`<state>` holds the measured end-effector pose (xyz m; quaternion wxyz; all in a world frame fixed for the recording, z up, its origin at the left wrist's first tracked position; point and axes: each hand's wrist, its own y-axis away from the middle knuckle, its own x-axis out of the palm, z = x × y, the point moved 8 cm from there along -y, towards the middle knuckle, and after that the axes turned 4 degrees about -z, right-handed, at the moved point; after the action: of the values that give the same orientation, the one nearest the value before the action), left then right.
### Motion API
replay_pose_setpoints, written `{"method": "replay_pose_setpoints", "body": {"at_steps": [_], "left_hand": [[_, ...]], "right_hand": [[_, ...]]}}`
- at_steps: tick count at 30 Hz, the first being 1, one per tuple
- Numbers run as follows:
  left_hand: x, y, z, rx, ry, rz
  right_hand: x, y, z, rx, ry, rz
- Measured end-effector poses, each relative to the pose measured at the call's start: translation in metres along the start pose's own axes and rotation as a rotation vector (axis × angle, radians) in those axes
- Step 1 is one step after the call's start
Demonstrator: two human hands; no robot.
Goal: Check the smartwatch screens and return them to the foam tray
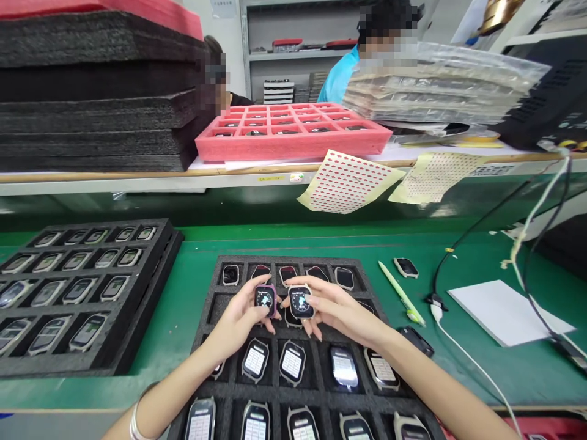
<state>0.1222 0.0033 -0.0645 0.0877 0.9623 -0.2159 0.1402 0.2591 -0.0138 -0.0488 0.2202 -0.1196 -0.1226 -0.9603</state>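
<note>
My left hand (245, 315) is closed around a purple-framed smartwatch (265, 298) without a strap, its screen lit with a dial. Close beside it, my right hand (328, 305) grips a silver-framed smartwatch (301, 302), also lit, with a fingertip on its screen edge. Both are held above a black foam tray (316, 336) whose compartments hold more strapless smartwatches. In the nearer rows several screens glow with white lists, such as one smartwatch (292, 362); those in the far row are dark. My hands and forearms hide some compartments.
Another black foam tray (131, 324) of watches lies left. On the right are a loose watch (406, 267), a green pen (398, 290), white paper (509, 311) and cables (472, 360). A pink foam tray (293, 146) sits on the shelf; two people are behind it.
</note>
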Motion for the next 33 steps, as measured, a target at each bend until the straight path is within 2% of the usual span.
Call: {"method": "replay_pose_setpoints", "body": {"at_steps": [3, 9, 20, 26, 31, 33], "left_hand": [[0.000, 0.000, 0.002, -0.033, 0.086, 0.008], [-0.001, 0.002, 0.004, -0.008, 0.069, 0.008], [0.001, 0.002, 0.003, -0.011, 0.017, 0.024], [0.000, 0.003, 0.003, -0.004, 0.011, 0.021], [-0.004, 0.002, 0.002, 0.027, 0.005, -0.002], [-0.005, 0.002, 0.002, 0.031, 0.005, -0.014]], "right_hand": [[-0.003, 0.000, 0.000, -0.011, 0.005, -0.044], [-0.012, 0.000, 0.000, -0.052, 0.051, -0.167], [-0.011, 0.002, 0.001, -0.071, 0.123, -0.155], [-0.011, 0.002, 0.000, -0.079, 0.178, -0.198], [-0.003, 0.007, 0.004, -0.086, 0.212, -0.110], [-0.007, 0.013, 0.000, -0.033, 0.334, -0.082]]}}
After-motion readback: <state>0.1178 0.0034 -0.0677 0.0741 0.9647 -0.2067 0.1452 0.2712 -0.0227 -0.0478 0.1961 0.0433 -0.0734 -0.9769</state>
